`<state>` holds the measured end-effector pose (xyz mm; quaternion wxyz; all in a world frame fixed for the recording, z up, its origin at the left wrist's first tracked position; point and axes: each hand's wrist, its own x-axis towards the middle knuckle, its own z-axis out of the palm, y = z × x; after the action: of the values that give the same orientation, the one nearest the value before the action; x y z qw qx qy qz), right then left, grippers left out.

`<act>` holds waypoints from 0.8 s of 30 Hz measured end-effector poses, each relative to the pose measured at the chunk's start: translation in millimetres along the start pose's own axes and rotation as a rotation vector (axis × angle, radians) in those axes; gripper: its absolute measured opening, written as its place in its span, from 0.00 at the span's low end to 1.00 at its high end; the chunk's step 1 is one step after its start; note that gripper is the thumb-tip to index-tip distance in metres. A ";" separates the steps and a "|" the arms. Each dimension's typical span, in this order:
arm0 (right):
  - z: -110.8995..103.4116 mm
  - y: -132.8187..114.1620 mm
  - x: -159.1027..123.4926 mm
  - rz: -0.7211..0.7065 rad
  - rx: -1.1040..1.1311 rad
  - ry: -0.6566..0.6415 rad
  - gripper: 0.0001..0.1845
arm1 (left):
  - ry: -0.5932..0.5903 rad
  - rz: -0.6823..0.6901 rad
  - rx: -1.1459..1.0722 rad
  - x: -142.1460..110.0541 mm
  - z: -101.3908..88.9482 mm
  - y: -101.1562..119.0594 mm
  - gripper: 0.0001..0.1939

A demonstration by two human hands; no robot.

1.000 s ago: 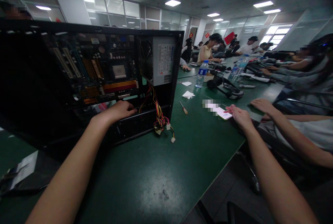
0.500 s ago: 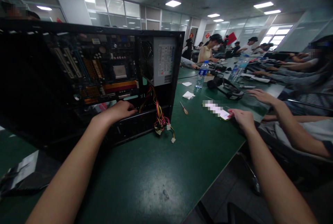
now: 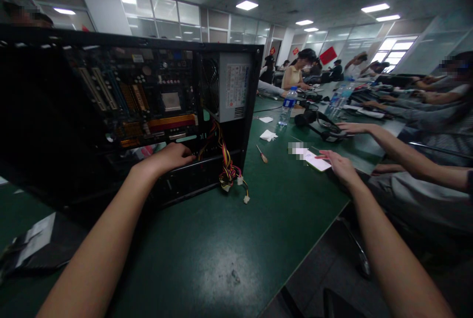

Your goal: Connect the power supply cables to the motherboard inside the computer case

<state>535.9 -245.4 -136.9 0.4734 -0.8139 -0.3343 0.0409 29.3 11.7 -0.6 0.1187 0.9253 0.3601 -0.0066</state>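
An uncovered black computer case (image 3: 221, 180) stands at the left of the green table, its motherboard (image 3: 148, 91) and power supply (image 3: 233, 86) showing. My left hand (image 3: 170, 156) is bent over the case's lower rail, its fingers curled round the bar and partly hidden. From the power supply hangs a bundle of coloured cables (image 3: 229, 173) with white plugs. At the right, my right hand (image 3: 342, 168) reaches over a smartphone (image 3: 318, 161) with a bright, partly blurred-out screen. Its fingers are stretched and apart, the fingertips over the phone, which lies on the table.
A screwdriver (image 3: 262, 154) and a crumpled white tissue (image 3: 268, 135) lie beyond the case. Farther back are a water bottle (image 3: 287, 106) and a black headset (image 3: 321, 125). Another person's hand (image 3: 353, 128) touches the headset. A black part with a label (image 3: 37, 239) lies at lower left.
My right hand has opened from a pinch at the phone's near end and moved over its screen. The other person's hand has moved left onto the headset. My left hand stays put.
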 end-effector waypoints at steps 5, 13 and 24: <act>0.0 -19.3 -7.8 -0.083 -0.092 -0.113 0.21 | -0.006 0.007 0.027 1.2 1.0 -1.9 0.21; 1.2 2.9 3.9 -0.125 -0.047 -0.074 0.21 | -0.008 0.003 -0.002 0.3 0.8 -1.4 0.21; -0.4 12.5 4.7 -0.075 -0.111 0.054 0.22 | -0.007 -0.007 0.009 -2.0 -1.7 2.4 0.20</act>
<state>546.0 -247.0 -145.5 0.4376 -0.8266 -0.3535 -0.0177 29.3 9.1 1.8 0.1159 0.9245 0.3629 -0.0116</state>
